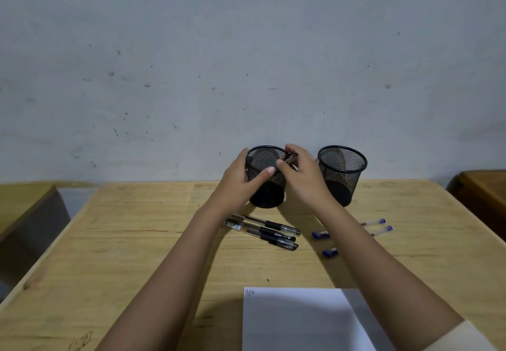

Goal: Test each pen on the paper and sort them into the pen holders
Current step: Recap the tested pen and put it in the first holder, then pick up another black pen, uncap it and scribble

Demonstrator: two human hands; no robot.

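Note:
Two black mesh pen holders stand at the back of the wooden table. My left hand [241, 179] wraps around the left holder [267, 186] and tilts it toward me. My right hand [299, 175] pinches a dark pen [290, 158] over that holder's rim. The right holder [341, 175] stands alone. Three black pens [269, 231] lie side by side in front of the holders. Two blue-capped pens [380, 226] lie to the right, partly hidden under my right forearm. A white sheet of paper [295, 320] with a small scribble at its top left corner lies near me.
A grey wall rises right behind the table [137, 241]. Other wooden furniture stands at the left [24, 205] and right [482, 189] edges, separated by gaps.

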